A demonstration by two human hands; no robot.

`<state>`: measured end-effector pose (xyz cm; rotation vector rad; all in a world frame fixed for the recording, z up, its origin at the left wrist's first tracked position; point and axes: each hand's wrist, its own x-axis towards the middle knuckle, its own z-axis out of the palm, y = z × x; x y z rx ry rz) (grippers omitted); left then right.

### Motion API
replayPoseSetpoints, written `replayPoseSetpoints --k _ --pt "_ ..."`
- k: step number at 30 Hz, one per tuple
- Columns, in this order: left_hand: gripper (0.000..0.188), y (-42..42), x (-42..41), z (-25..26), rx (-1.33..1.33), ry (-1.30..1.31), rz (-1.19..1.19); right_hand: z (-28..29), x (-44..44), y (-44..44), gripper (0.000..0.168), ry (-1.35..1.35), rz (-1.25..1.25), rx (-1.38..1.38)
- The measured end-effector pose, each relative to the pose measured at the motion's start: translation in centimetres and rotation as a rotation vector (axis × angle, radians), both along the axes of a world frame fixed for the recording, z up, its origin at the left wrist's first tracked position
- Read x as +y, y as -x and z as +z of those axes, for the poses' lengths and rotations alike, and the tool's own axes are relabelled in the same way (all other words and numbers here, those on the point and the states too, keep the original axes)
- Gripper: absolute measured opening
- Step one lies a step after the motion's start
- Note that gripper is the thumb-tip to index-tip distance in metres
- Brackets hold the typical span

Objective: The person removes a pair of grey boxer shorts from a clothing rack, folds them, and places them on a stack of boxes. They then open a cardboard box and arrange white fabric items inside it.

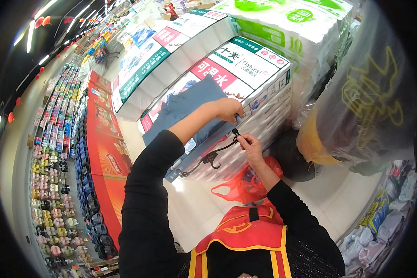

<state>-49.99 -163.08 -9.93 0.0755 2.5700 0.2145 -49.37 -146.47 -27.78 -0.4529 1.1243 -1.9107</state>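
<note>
A blue-grey folded garment (pixel 194 104) lies over the tissue packs, its waistband along the near edge. My left hand (pixel 227 109) pinches the right-hand corner of that waistband. In my right hand (pixel 251 147) is one end clip of a black clip hanger (pixel 210 158), just below the pinched corner. The hanger's hook points down towards me. Its other clip (pixel 183 173) sits at the left end of the waistband; whether it grips the cloth I cannot tell. A small white tag (pixel 190 146) shows on the garment, partly beside my left forearm.
Wrapped tissue packs (pixel 253 64) form a stack under the garment, with green-and-white packs (pixel 288 24) behind. A red plastic bag (pixel 245 184) rests on the floor. Clear plastic sheeting (pixel 371 90) bulges at right. Red cartons (pixel 107 139) and slipper racks (pixel 55 194) line the left.
</note>
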Motion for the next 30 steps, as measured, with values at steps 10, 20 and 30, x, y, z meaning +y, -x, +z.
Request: replayPoseSetpoints --k 10,20,30 --pt "0.028 -0.4 -0.1 -0.8 0.076 -0.016 0.004 0.5 -0.3 0.2 0.016 0.023 0.005 0.004" --pt "0.018 -0.7 -0.1 -1.3 0.158 -0.049 0.012 1.7 -1.3 0.4 0.018 -0.009 -0.003 -0.019" --pt "0.020 -0.7 0.3 -1.1 0.226 -0.084 0.079 1.0 -0.7 1.0 0.032 -0.057 0.180 -0.028"
